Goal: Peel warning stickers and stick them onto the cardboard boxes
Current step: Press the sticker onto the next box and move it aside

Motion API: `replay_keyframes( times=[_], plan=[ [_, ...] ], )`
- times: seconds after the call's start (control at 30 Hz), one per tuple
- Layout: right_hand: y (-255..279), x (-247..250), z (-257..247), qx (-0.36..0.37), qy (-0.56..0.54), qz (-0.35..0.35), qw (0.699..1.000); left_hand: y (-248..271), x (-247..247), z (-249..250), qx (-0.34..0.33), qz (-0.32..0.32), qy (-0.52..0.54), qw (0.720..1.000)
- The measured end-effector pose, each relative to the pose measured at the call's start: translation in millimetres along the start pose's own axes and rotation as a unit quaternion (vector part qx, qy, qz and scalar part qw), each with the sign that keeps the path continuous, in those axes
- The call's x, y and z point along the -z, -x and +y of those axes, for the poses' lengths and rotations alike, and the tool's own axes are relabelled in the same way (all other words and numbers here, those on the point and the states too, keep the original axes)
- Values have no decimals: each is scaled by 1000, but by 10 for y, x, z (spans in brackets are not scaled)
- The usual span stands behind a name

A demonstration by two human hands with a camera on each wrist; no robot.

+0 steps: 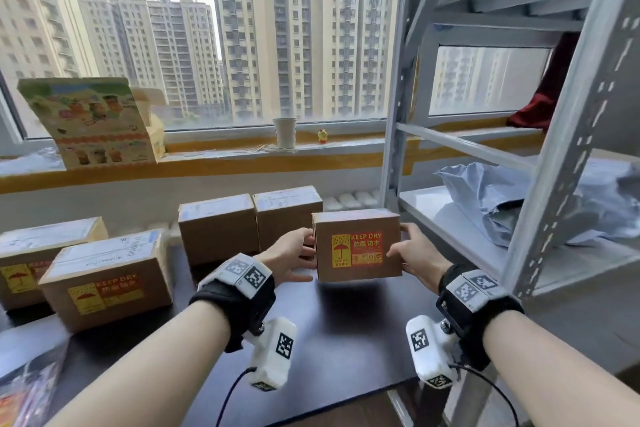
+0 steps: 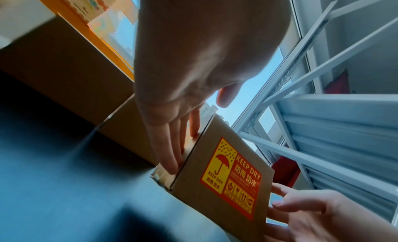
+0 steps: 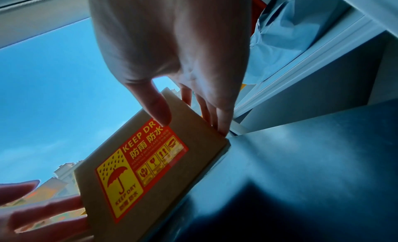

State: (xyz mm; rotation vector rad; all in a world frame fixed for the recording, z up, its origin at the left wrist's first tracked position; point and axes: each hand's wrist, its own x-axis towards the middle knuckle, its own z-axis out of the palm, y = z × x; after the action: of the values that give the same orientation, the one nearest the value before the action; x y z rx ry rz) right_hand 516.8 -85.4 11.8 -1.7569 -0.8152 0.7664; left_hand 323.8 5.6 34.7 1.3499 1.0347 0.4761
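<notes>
You are looking at a paper cup (image 1: 285, 132) and a little yellow toy (image 1: 322, 136) sitting on the windowsill (image 1: 221, 154), a colorful carton (image 1: 91, 121) leaning there, near a grey shelf rack (image 1: 568, 156).

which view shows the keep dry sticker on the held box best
The head view: the sticker faces the camera squarely, upright and fully legible. The left wrist view shows it whole but tilted; the right wrist view has a thumb across its top edge.
</notes>
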Motion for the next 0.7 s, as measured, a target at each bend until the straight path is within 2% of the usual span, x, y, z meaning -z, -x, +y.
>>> replay_keyframes(
  times=[0.23, 0.4, 0.7],
  plan=[
    [-506, 145, 238, -2, -37, 31, 999, -406, -247, 30, 3, -12, 11, 1000],
    [-716, 124, 309, -1, -44, 27, 999, -632, -304, 2, 9, -16, 20, 1000],
    [-749, 188, 281, 13, 2, 41, 999, -627, -291, -34, 0, -25, 14, 1000]
  ],
)
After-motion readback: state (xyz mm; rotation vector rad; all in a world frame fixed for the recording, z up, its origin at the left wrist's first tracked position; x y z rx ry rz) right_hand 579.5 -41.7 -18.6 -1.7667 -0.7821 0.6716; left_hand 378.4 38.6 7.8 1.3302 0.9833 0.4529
